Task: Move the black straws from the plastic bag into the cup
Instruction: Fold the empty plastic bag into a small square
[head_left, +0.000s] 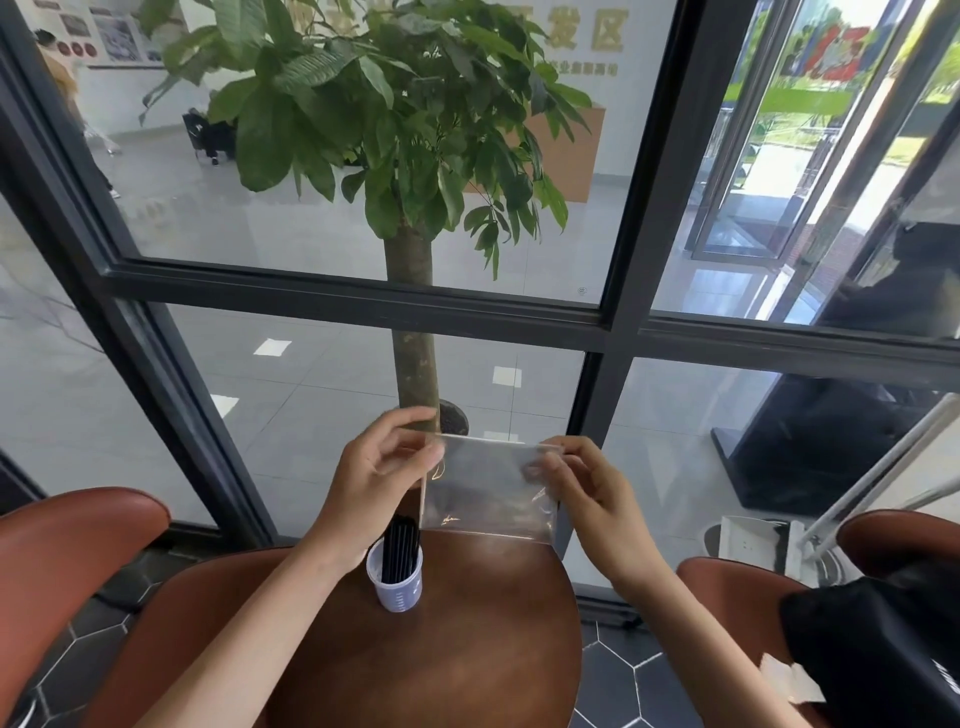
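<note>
Both hands raised above round brown counter (467, 649). Left hand (374, 478) pinches top left corner of clear plastic bag (488, 488); right hand (576, 483) pinches top right edge. Bag hangs stretched flat between them, apparently empty, though glare hides part. Black straws (400, 545) stand upright in pale cup (396, 582) on counter, below left hand. Potted tree (410, 312) behind glass.

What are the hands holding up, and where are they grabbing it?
A clear plastic bag. The left hand pinches its top left corner and the right hand pinches its top right corner, above the round table.
</note>
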